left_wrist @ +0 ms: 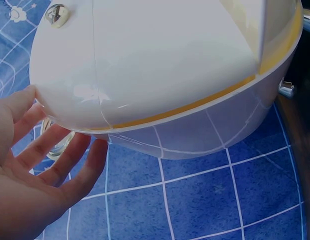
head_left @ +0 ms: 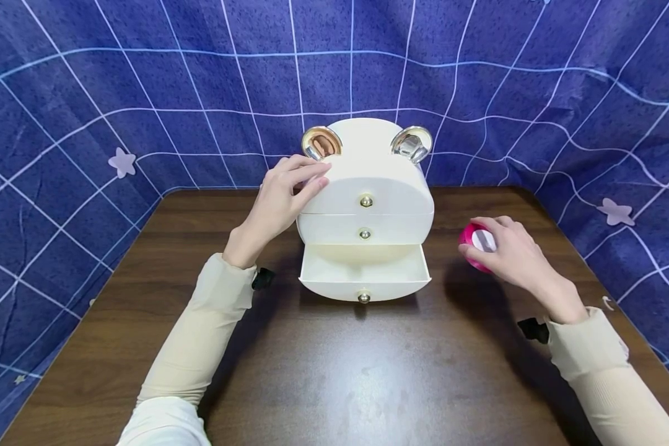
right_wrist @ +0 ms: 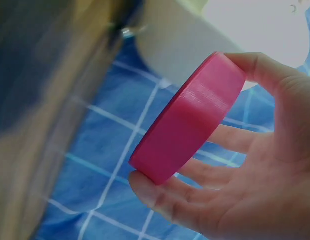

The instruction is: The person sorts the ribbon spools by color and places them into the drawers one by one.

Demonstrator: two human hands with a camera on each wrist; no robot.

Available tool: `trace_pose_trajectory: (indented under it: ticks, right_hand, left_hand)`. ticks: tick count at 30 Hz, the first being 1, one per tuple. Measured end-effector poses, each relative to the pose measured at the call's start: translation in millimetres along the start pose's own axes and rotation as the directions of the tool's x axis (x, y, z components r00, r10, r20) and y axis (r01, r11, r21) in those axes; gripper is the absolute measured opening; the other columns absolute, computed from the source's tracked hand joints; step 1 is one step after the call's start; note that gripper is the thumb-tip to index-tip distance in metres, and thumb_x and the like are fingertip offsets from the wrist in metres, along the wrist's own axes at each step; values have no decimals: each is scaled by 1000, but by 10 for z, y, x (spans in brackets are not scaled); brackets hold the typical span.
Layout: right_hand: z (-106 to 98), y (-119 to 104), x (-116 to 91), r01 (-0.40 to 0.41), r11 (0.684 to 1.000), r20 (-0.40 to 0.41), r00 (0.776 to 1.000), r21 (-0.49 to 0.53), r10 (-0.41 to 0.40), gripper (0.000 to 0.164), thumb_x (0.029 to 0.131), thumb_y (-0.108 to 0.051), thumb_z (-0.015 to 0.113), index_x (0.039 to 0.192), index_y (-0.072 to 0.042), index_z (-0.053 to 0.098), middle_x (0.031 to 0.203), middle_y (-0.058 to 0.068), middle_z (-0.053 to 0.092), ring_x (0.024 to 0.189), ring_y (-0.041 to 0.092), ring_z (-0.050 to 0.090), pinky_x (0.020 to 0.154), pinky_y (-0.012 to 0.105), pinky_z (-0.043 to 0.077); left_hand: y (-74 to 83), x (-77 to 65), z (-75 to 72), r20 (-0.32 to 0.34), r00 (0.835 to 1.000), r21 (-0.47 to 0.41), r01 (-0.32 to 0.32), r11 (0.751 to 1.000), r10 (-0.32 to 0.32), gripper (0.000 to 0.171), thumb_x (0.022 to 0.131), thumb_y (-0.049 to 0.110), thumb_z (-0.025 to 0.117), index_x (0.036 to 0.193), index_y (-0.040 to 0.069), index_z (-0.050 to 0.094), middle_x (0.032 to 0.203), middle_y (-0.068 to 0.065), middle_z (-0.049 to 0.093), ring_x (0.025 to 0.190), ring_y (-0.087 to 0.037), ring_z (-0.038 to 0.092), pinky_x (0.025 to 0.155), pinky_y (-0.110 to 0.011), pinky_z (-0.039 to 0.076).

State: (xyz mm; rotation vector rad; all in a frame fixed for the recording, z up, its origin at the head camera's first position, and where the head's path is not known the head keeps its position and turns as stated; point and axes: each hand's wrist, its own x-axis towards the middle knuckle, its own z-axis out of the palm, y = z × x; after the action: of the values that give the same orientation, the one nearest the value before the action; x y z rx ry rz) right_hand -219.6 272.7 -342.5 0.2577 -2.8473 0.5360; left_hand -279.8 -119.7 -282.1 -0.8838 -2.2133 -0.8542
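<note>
A white chest of small drawers (head_left: 370,189) with round metallic ears stands at the back of the table. Its bottom drawer (head_left: 362,288) is pulled out, and the two drawers above are closed. My left hand (head_left: 281,195) rests on the chest's upper left side. In the left wrist view, its thumb and fingertips (left_wrist: 97,150) lie along the curved edge. To the right of the chest, my right hand (head_left: 515,254) holds a roll of pink ribbon (right_wrist: 190,120) by its rim, between thumb and fingers. The roll's white centre faces up in the head view.
The brown wooden table (head_left: 312,371) extends in front of the chest. A blue cloth (head_left: 201,80) with white grid lines and stars hangs behind and at both sides. Gold knobs (head_left: 364,297) stick out from the drawer fronts.
</note>
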Motion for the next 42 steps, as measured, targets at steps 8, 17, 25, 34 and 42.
trace_pose_trajectory:
  ticks: [8, 17, 25, 34, 42]
  right_hand:
    - [-75, -392, -93, 87, 995, -76, 994, 55, -83, 59, 82, -44, 72, 129, -13, 58, 119, 20, 51, 102, 38, 53, 72, 54, 46]
    - [1, -671, -131, 188, 980, -143, 974, 70, -176, 58, 78, -39, 76, 126, -11, 58, 115, 16, 52, 101, 32, 52, 71, 50, 48]
    - [237, -854, -133, 249, 966, -206, 951, 77, -228, 64, 76, -43, 78, 128, -14, 56, 116, 13, 51, 108, 30, 51, 69, 53, 51]
    - [533, -1001, -114, 321, 947, -350, 889, 16, -295, 65, 74, -46, 78, 124, -11, 55, 119, 14, 51, 105, 32, 49, 59, 51, 54]
    - [735, -1115, -102, 368, 928, -395, 845, -60, -360, 69, 76, -45, 78, 126, -5, 52, 122, 18, 48, 101, 36, 46, 58, 48, 53]
  left_hand:
    - [-15, -8, 3, -4, 1000, -2, 3, 1000, -3, 27, 93, 22, 65, 117, 11, 71, 110, -8, 69, 97, -25, 58, 81, -36, 43]
    - [-11, -9, 4, -4, 1000, -2, 8, 1000, -8, 28, 93, 22, 65, 117, 10, 71, 111, -8, 69, 96, -25, 58, 81, -36, 43]
    - [-1, -18, 15, 4, 1000, -2, 20, 1000, -20, 28, 93, 23, 65, 117, 11, 71, 112, -8, 69, 96, -25, 58, 81, -36, 43]
    - [-8, -20, 19, -2, 1000, 3, 15, 1000, -15, 28, 93, 23, 65, 117, 11, 71, 112, -8, 69, 97, -25, 58, 81, -36, 43]
    - [-5, -15, 12, 0, 1000, 7, 24, 1000, -24, 28, 93, 23, 65, 118, 11, 71, 112, -8, 69, 98, -25, 58, 82, -37, 44]
